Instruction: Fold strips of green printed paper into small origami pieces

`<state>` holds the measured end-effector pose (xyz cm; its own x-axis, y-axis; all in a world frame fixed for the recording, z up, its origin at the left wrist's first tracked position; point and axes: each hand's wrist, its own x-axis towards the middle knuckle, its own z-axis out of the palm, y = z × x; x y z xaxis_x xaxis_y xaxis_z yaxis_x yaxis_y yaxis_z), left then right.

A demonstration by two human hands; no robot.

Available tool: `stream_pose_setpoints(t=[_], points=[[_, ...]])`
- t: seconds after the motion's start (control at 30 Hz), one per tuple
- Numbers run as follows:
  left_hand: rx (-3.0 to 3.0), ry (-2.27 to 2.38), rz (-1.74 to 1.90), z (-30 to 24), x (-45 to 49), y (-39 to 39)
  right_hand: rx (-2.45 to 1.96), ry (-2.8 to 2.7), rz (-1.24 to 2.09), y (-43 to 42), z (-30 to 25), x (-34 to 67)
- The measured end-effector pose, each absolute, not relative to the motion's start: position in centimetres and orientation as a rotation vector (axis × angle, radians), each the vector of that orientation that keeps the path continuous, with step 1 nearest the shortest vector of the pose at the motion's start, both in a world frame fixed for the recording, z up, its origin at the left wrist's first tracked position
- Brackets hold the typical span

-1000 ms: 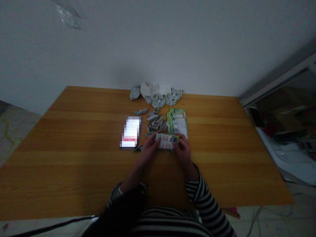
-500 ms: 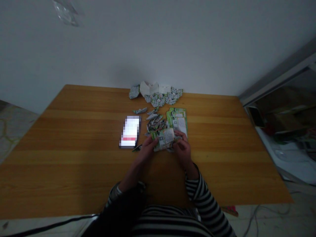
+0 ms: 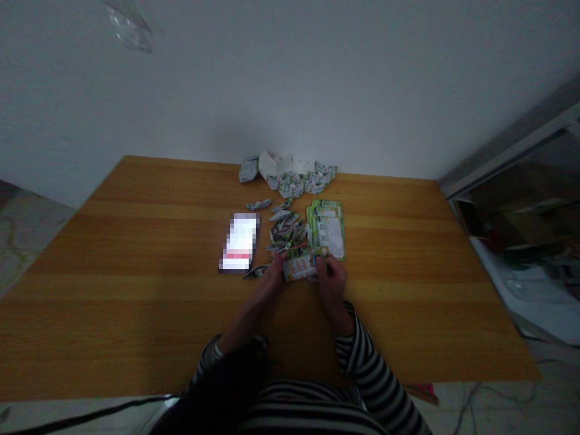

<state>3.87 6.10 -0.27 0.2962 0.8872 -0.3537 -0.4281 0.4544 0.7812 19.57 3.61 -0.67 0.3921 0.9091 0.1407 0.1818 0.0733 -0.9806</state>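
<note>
The printed paper leaflet (image 3: 301, 267) is pinched between my hands, towards the middle of the wooden table (image 3: 136, 314), and I can't tell whether it touches the wood. The table stands against a white wall (image 3: 290, 90), and a black cable (image 3: 90, 411) runs along the floor beyond its near left edge. My right arm comes in from the near side in a black-and-white striped sleeve (image 3: 362, 350).

My left hand (image 3: 269, 281) is closed on the leaflet's left end, and my right hand (image 3: 332, 281) grips its right end between the fingers and thumb. Just far of the leaflet and to the right lies a stack of green printed leaflets (image 3: 326, 228), its near edge touching or nearly touching the one I hold. To the left of that stack sits a heap of small folded paper pieces (image 3: 286, 232). Further left, a phone (image 3: 238, 243) lies with its screen lit and blurred. Against the far table edge is a larger pile of folded paper pieces (image 3: 299, 180), with white folded paper (image 3: 274, 163) among them. One small folded piece (image 3: 255, 272) lies by the phone's near right corner.
</note>
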Motion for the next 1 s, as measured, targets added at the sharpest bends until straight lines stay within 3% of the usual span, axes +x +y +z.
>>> stream_pose_setpoints(t=[1.0], points=[[0.726, 0.922, 0.833, 0.8, 5.0, 5.8, -1.472, -0.808, 0.731, 3.8, -0.2, 18.5]])
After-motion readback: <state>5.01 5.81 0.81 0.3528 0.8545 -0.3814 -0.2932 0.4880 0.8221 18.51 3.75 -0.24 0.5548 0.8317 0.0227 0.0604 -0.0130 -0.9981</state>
